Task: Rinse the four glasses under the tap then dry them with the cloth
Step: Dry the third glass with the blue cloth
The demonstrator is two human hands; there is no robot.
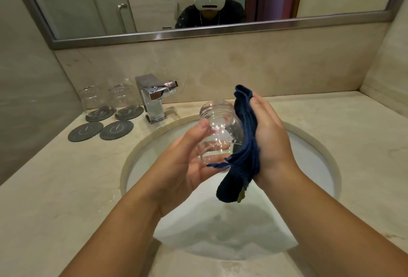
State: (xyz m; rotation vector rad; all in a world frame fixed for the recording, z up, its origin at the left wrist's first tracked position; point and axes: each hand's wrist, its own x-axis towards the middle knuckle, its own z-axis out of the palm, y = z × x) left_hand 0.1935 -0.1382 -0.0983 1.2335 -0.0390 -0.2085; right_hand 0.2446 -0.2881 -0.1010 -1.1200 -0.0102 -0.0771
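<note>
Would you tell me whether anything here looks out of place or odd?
Only three glasses show: one glass in the left hand, with the right hand pressing the cloth to it, and two glasses on coasters left of the tap. Two front coasters are bare, so one glass is unaccounted for. Nothing looks spilled or broken.

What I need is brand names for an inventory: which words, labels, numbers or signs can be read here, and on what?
No words or numbers are readable anywhere.
The coasters bear a white line logo, no letters.
The tap has a red dot on its lever, no text.
The cloth has a small greenish tag at its lower end, too small to read.
The held glass shows no print.
</note>
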